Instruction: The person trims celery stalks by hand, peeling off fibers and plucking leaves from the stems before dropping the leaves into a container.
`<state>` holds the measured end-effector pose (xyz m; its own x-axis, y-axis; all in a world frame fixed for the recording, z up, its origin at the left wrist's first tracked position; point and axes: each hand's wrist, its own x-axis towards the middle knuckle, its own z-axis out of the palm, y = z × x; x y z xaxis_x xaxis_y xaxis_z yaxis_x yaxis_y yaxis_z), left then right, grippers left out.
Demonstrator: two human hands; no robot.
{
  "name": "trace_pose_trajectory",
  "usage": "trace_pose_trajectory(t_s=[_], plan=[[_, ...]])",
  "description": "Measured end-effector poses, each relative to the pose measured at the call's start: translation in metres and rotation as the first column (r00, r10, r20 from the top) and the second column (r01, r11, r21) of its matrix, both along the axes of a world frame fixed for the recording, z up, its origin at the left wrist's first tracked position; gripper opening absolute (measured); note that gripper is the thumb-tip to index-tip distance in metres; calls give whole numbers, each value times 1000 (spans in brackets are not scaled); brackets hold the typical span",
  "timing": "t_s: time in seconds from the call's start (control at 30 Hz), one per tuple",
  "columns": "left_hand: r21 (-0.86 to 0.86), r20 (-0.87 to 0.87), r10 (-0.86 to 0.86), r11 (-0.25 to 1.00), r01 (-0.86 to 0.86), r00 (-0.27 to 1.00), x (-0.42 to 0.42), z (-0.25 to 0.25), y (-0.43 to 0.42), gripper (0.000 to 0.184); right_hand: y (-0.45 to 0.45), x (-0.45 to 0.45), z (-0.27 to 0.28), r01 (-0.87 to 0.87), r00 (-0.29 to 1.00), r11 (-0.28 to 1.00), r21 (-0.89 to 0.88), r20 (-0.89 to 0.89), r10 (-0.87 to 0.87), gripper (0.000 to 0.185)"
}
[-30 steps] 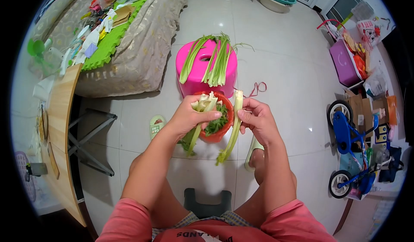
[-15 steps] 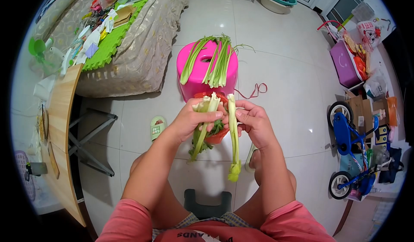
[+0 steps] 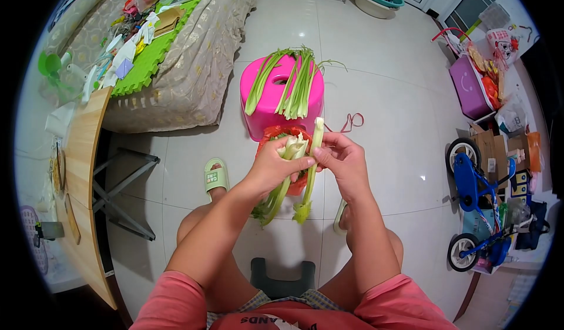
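Observation:
My left hand (image 3: 275, 164) is closed around several pale celery stalks (image 3: 273, 202), their cut ends pointing up and away from me. My right hand (image 3: 342, 161) pinches a single celery stalk (image 3: 309, 186), with its white end up and a leafy tip hanging down. The two hands are close together, and the left thumb reaches the single stalk. Below them is a red plastic bag (image 3: 298, 187) with greens in it, partly hidden by my hands. On the pink stool (image 3: 252, 115) just beyond lie two bunches of celery (image 3: 301, 89).
A red ribbon (image 3: 352, 121) lies on the tiled floor right of the stool. To the right stand a blue children's bike (image 3: 470, 192) and a purple bin (image 3: 470, 89). A wooden folding table (image 3: 82, 165) and a covered bed (image 3: 194, 65) are on the left.
The single stalk in my right hand has shifted up and tilted, its leafy tip swinging left. My hands have moved closer together. More of the slipper at left shows.

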<state>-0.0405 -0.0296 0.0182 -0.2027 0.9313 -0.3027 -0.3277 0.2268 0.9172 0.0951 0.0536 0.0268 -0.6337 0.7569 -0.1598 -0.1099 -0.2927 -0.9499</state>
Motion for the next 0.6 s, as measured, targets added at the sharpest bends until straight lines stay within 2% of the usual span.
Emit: trace_pose_trajectory(t_s=[0.03,0.17,0.23,0.6], plan=[[3,33,11,1000,-12,999,1,0,1,21,0,0,0,-7,1000,999,54,14,6,19],[15,24,-16,1000,15,1000,2,0,1,21,0,-1,0,-6,997,998,70,77,1,17],[16,-38,-56,998,57,998,1,1,1,18,1,0,0,6,993,996,92,120,-17,14],[24,-70,-46,999,48,996,-6,3,-1,13,6,7,3,-70,985,993,97,163,53,12]])
